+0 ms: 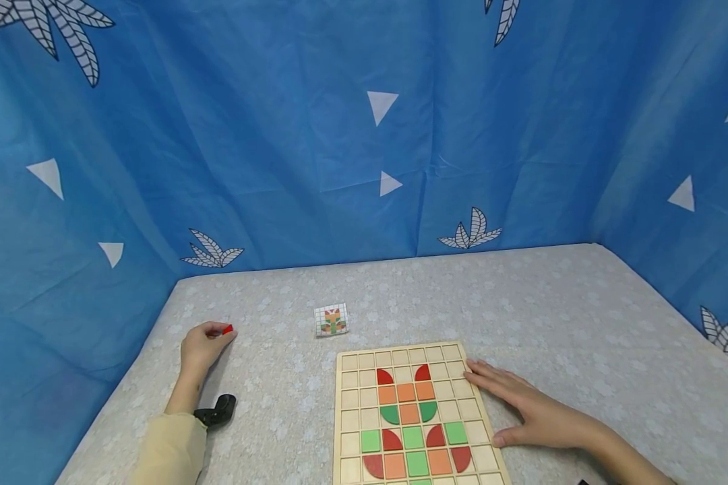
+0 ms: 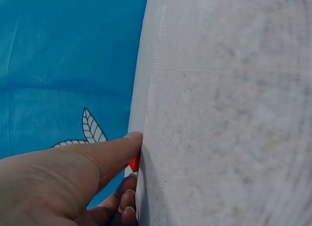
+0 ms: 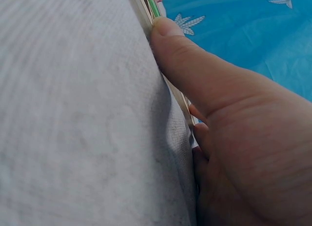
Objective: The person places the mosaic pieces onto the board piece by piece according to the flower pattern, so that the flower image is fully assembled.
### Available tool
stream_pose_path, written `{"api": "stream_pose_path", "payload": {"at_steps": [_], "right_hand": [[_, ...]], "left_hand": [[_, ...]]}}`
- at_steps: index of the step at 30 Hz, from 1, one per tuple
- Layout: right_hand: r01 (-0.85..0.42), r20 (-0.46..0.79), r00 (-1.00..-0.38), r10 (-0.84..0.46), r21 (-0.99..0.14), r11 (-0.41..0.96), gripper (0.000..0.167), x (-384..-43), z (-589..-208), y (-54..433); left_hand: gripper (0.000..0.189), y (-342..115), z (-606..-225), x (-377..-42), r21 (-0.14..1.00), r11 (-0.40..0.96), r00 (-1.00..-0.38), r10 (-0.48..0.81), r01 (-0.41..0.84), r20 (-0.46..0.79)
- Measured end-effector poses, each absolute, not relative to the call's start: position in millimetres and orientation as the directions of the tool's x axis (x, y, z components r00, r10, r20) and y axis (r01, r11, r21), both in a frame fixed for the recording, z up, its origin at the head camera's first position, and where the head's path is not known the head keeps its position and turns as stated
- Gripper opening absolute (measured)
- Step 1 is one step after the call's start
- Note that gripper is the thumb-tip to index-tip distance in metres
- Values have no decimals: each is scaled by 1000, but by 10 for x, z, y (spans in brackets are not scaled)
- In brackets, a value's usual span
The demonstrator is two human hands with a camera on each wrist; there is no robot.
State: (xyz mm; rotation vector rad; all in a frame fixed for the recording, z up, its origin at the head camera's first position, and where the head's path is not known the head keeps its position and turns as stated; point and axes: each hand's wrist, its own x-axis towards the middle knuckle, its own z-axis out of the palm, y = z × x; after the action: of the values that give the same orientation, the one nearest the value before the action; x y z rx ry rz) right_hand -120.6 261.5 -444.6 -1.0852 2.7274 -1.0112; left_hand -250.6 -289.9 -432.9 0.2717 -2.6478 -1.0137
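Far to the left of the board, my left hand [image 1: 202, 347] pinches a small red piece [image 1: 227, 329] between thumb and fingers, low over the table. In the left wrist view only a corner of that red piece [image 2: 135, 162] shows; the rest is hidden by the thumb. A wooden grid board [image 1: 350, 380] lies in front of me, filled in part with red, orange and green tiles that form a figure. Along its right edge rests my right hand [image 1: 536, 411], fingers extended, with thumb and fingertips touching the rim.
Behind the board lies a small pattern card [image 1: 331, 320] with a similar coloured figure on a grid. A patterned pale cloth [image 1: 267, 404] covers the table. Blue curtains [image 1: 315, 135] with leaf and triangle prints enclose the back and both sides.
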Motion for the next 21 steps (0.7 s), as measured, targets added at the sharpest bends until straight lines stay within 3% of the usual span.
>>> {"api": "stream_pose_path", "payload": {"at_steps": [21], "right_hand": [[-576,167,-769,-617,-601,555,84,-1194,-4422,2599]], "left_hand": [[19,-2887,-4378,-2545,678,734,-925,-285,-41,251]]}}
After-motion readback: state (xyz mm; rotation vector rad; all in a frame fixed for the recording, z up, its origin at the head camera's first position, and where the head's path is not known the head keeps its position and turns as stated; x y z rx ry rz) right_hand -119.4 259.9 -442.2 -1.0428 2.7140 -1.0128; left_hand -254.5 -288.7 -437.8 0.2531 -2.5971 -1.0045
